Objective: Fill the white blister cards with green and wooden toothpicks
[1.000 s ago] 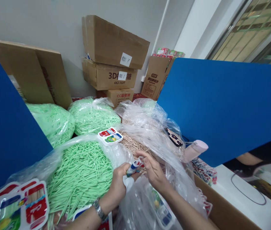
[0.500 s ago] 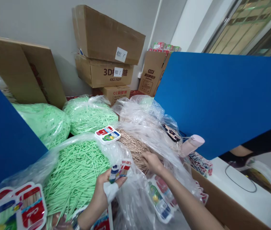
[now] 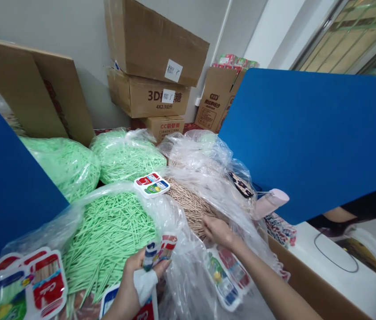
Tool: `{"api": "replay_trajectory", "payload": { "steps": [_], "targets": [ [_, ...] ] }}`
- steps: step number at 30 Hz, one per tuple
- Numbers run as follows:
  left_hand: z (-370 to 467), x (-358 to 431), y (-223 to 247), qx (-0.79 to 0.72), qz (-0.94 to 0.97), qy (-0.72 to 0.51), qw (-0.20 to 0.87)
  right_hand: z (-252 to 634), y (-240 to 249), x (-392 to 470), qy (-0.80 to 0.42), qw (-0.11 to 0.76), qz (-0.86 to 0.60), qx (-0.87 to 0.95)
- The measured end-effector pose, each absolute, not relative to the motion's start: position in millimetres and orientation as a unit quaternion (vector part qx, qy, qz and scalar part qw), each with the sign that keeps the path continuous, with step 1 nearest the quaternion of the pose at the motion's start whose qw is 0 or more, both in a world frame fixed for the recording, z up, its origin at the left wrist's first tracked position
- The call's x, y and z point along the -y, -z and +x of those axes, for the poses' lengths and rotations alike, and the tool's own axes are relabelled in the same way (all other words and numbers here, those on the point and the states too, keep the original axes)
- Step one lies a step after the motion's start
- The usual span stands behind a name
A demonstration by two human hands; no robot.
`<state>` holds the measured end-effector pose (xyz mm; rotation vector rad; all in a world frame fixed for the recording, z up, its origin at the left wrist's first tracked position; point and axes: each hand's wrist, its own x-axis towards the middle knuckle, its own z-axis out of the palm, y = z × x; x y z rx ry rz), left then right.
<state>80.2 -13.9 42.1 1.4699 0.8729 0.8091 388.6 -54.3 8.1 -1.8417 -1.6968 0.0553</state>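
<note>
My left hand, with a white wrapping around the thumb, is closed on a small curled printed packet in red and blue. It is above the near edge of an open bag of thin green sticks. My right hand is closed, fingertips pinched together, at the near edge of a heap of thin brown sticks; what lies between the fingers is hidden. Beneath my right forearm, a flat printed packet rests on clear plastic. Another printed packet lies flat between the two heaps.
Several printed packets lie at lower left. Tied bags of green sticks stand behind. Cardboard boxes are stacked at the wall. Blue panels flank both sides. A pink cylinder and a spotted case lie at right.
My left hand with its packet has shifted slightly left and down. My right hand has moved slightly right and down, still close to the brown sticks. The whole view has shifted a little.
</note>
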Motion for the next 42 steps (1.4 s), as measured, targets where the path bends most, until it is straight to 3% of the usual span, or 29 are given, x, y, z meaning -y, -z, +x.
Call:
{"api": "replay_trajectory", "payload": {
  "steps": [3, 10, 13, 16, 19, 22, 25, 28, 35, 42],
  "targets": [
    [81, 16, -43, -0.372, 0.648, -0.352, 0.564, 393, -14, 23, -0.044, 0.248, -0.769, 0.587],
    [70, 16, -62, -0.285, 0.787, -0.407, 0.366, 382, -15, -36, -0.075, 0.122, -0.844, 0.516],
    [64, 15, -63, -0.258, 0.782, -0.431, 0.368, 379, -23, -32, -0.086, 0.102, -0.843, 0.521],
    [63, 14, -57, -0.317, 0.730, -0.397, 0.457, 373, -40, -14, -0.087, 0.106, -0.832, 0.537],
    [66, 14, -52, -0.381, 0.629, -0.323, 0.596, 353, -67, 9, -0.107, 0.178, -0.794, 0.571],
    [68, 14, -55, -0.383, 0.574, -0.276, 0.669, 319, -97, 28, -0.198, 0.450, -0.659, 0.569],
    [69, 13, -61, -0.371, 0.576, -0.275, 0.675, 283, -118, 38, -0.224, 0.575, -0.576, 0.536],
    [67, 13, -66, -0.364, 0.572, -0.275, 0.682, 260, -124, 41, -0.216, 0.590, -0.545, 0.555],
    [58, 13, -65, -0.361, 0.593, -0.304, 0.653, 241, -118, 41, -0.157, 0.536, -0.516, 0.650],
    [54, 10, -66, -0.354, 0.611, -0.301, 0.641, 229, -117, 42, -0.201, 0.497, -0.564, 0.629]
  ]
}}
